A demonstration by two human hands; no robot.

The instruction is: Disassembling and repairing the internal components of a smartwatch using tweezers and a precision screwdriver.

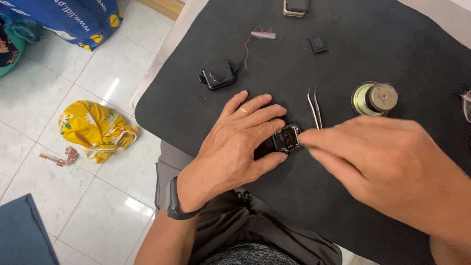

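Nearest to us, right hand (387, 167): large in frame, slightly blurred, fingers drawn narrow to a pinch, tips touching the right edge of the small square module (286, 138). Whether anything sits between those fingertips, we cannot tell.

Left hand (240, 142): laid flat, fingers spread, plain ring on one finger, dark band at the wrist. Its fingers close around the module's left side, steadying it against the mat; not lifting it.

Module: dark, roughly square, open face showing tiny metallic parts. It lies near the front middle of the black mat (392, 49), between our two hands.

Mat: matte, felt-like, rounded corner, covering a pale table.

Just beyond the module, metal tweezers (314, 108), thin and shiny, tips pointing away. To their right, a squat metal cylinder (375, 98) with a dull brown cap. Farther back, a black rounded casing (219, 74), a thin red wire (250, 46) on a small clear piece, and a little black rectangular chip (318, 43).

Floor to the left: glossy white tiles, a crumpled yellow flowered cloth (95, 128).
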